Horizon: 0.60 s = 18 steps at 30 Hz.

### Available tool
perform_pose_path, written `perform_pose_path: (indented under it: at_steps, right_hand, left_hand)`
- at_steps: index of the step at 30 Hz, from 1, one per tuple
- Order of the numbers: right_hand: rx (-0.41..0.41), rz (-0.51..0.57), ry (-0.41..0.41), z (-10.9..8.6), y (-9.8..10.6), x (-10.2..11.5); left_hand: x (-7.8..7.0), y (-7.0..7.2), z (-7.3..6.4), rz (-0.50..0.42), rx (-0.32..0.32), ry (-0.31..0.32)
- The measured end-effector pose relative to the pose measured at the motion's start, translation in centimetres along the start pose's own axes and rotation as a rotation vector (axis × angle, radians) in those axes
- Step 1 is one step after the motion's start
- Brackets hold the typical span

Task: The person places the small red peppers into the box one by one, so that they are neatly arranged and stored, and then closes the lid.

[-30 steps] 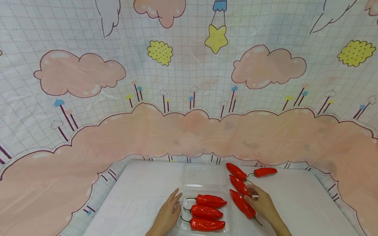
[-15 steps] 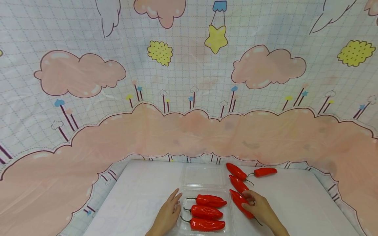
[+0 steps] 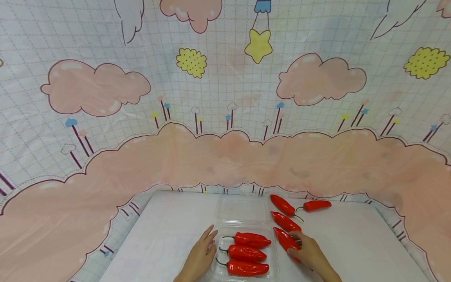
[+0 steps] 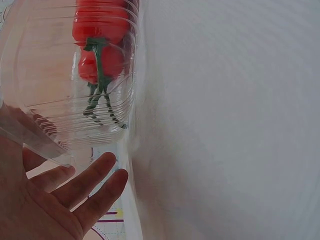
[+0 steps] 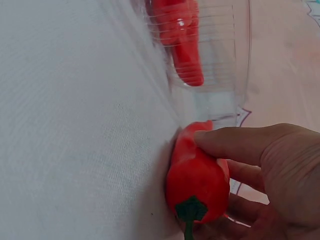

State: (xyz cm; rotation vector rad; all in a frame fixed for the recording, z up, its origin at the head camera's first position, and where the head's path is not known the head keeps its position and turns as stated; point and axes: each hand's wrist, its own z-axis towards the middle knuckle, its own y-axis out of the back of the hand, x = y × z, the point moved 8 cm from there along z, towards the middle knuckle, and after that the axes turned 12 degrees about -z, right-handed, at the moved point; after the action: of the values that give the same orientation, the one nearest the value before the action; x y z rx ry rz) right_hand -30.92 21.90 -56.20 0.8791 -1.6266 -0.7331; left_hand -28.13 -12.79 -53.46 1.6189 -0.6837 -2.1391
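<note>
A clear plastic clamshell box (image 3: 275, 254) lies with its lid folded back, and three red chili peppers (image 3: 246, 253) rest side by side in its base, stems to the left. My left hand (image 3: 198, 254) is beside the box's left wall, fingers extended; in the left wrist view those fingers (image 4: 100, 185) are spread near the clear wall. To the right of the box, my right hand (image 3: 310, 252) grips a red chili pepper (image 3: 286, 239) between thumb and fingers. The right wrist view shows that pepper (image 5: 197, 182) on the white surface, green stem toward the camera.
Behind the gripped pepper lie three more red peppers: one close by (image 3: 284, 221), one farther back (image 3: 282, 204), and one at the far right (image 3: 317, 205). The box's lid (image 3: 243, 209) lies flat toward the back. A patterned cloth (image 3: 225, 160) rises behind the white table (image 3: 169, 223).
My right hand has shifted from the middle loose pepper toward the nearer one and now grips it. The middle pepper has moved slightly left. My left hand stays in place.
</note>
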Motion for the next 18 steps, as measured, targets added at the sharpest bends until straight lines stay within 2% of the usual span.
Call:
perform_pose_path:
  at_steps: [10,18]
  right_hand:
    - [0.032,-0.025,-0.053,-0.29,-0.03,-0.38]
    - [0.073,-0.083,-0.047,-0.30,0.00,-0.40]
  left_hand:
    - [-0.09,0.03,0.01,0.013,-0.001,0.004]
    - [-0.25,0.09,-0.05,0.007,-0.003,-0.001]
